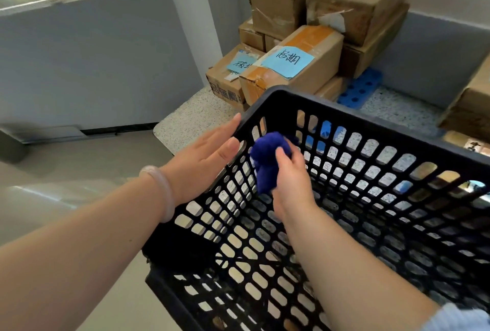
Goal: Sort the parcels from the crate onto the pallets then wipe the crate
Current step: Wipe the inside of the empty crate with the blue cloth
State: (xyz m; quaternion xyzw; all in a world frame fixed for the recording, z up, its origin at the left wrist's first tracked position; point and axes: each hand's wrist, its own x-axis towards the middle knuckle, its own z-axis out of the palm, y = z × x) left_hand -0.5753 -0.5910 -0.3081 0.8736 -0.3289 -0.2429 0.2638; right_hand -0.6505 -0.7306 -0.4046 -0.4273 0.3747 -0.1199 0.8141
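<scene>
Speckled floor (191, 118), adjoining a smooth pale floor (106, 155) to the left. Directly on the speckled floor lies a blue perforated pallet (363, 88), which carries stacked cardboard parcels (299, 65) bearing blue paper labels (287, 61). A further brown parcel (469, 108) stands at the right edge, its base out of sight.

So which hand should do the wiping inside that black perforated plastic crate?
Right. The right hand grips the bunched dark-blue cloth inside the black perforated plastic crate, while the left hand lies flat against its outer wall, apparently steadying it.
</scene>
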